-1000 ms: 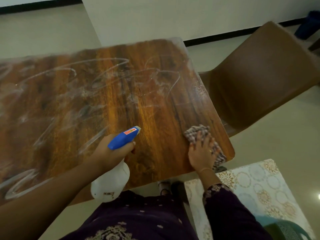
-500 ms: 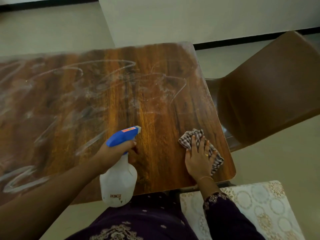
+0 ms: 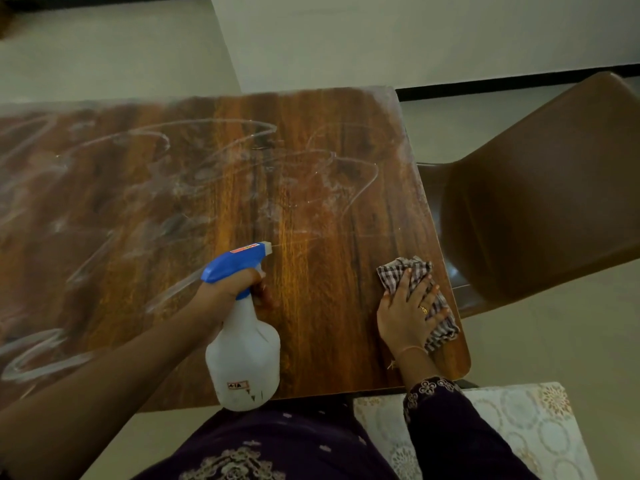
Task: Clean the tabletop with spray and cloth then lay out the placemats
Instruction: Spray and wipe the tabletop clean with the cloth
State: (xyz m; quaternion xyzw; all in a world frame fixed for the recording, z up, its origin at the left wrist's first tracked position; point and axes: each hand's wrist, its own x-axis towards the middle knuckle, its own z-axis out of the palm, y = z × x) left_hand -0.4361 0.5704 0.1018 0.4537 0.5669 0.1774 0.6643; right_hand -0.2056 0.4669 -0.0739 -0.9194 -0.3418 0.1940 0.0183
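At near right corner of surface, head view, looking down:

1. Surface: wood-grain top w/ rounded corners. White looping streaks cover the far and left parts; wood nr the cloth looks clearer.
2. Spray bottle: white body, blue trigger head, small red label on top. Held in the air over the near edge, base toward the person, nozzle aimed away and slightly right over the wood. Thin pale line runs on from the nozzle tip; cannot tell if spray or streak.
3. Left grip: closed round the bottle neck just under the blue head, fingers curled at the trigger. Forearm comes in from lower left.
4. Cloth: checked, dark/light, crumpled, lying on the wood close to the right edge.
5. Right grip: flat and spread, palm down, pressing on the cloth; nothing clasped. Cloth shows beyond the fingertips and at the little-finger side. Gold ring on one finger, thin bangle at wrist, dark embroidered sleeve behind.
6. Placemat: cream w/ circle pattern, below the surface corner at lower right, off the surface, partly hidden by the sleeve. What it rests on not visible.
7. Chair: brown, smooth-backed, just beside the right edge.
8. Floor: pale. Wall: pale w/ dark skirting.
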